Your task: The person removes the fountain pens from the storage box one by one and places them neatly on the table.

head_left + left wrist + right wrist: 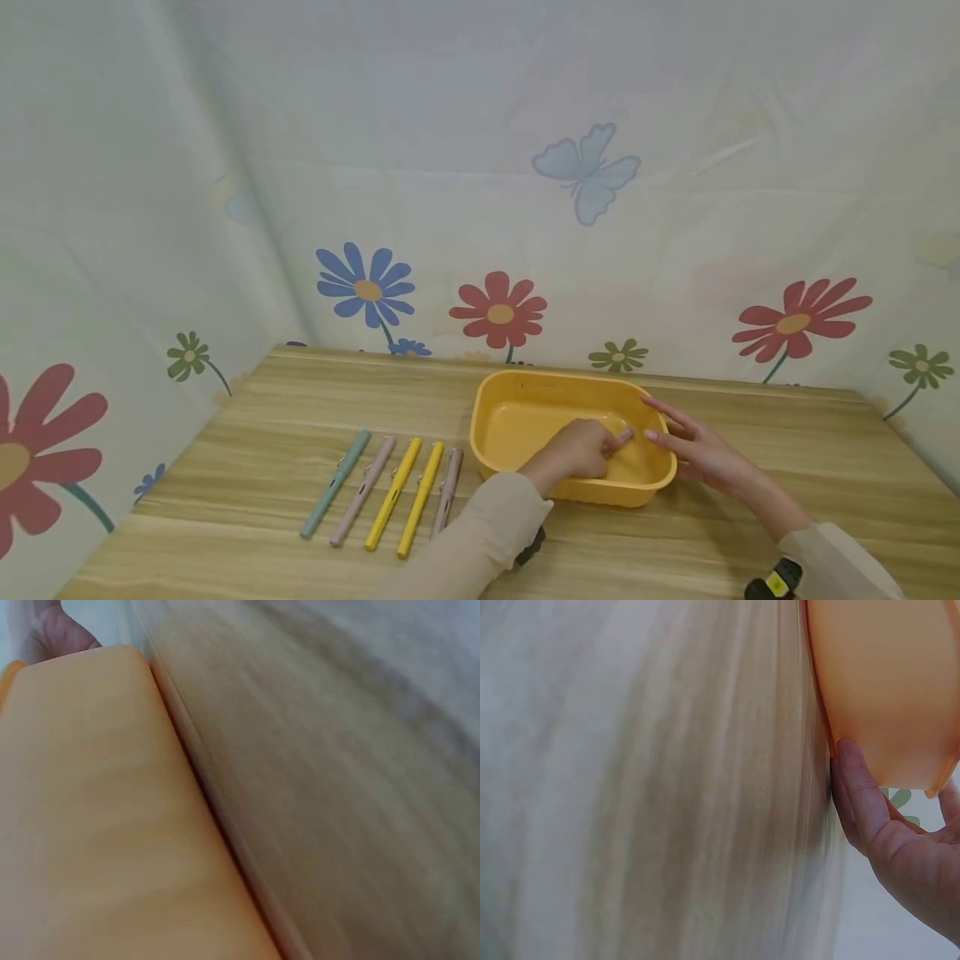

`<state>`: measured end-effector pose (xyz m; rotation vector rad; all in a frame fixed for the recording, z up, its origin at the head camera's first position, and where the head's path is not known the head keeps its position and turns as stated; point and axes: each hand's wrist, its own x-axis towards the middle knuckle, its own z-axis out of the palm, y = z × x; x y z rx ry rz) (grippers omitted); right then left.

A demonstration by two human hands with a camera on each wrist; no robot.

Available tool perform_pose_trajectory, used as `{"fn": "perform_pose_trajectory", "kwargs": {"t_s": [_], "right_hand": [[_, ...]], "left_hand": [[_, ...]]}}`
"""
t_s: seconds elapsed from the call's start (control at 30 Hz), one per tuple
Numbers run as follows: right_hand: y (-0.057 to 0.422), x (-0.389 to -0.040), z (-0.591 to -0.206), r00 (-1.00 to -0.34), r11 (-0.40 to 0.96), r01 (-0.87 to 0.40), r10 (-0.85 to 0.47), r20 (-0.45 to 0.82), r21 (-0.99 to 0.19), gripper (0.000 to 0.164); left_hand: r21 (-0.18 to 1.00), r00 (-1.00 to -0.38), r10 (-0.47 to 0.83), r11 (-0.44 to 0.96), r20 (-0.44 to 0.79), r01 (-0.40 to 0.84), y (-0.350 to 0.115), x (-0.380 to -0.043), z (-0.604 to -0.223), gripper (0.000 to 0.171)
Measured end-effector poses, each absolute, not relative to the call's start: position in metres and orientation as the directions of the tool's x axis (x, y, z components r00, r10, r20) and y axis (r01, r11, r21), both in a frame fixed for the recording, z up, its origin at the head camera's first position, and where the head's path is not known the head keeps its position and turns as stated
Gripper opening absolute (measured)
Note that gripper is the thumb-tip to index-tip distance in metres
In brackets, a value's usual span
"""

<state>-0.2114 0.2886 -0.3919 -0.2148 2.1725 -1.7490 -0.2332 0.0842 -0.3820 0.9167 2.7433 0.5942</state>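
A yellow plastic tub [517,479] stands on the wooden table. My left hand [581,450] reaches over its near rim, one finger stretched toward the inner right end. The other fingers bend down and are partly hidden, so anything under them cannot be seen. At the tub's right end my right hand [705,458] grips the wall, thumb over the rim. In the right wrist view, fingers [861,784] rest against the outside of the tub [889,697]. The left wrist view shows mostly the tub's side [112,810].
Left of the tub, several pens lie side by side: a teal pen [335,483], a mauve pen [363,492], yellow pens [393,494] and another mauve pen [447,490] partly behind the left sleeve [480,533]. A flowered curtain [450,208] hangs behind the table [300,408].
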Motion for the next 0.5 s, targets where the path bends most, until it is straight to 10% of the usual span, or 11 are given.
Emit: {"fn": "perform_pose_trajectory", "kwargs": {"t_s": [0.5], "right_hand": [[0.2878, -0.211, -0.3919, -0.933, 0.241, 0.098, -0.316, -0.174, -0.966, 0.067]], "left_hand": [[0.411, -0.875, 0.482, 0.789, 0.046, 0.457, 0.0761, -0.2307, -0.3809, 0.022]]}}
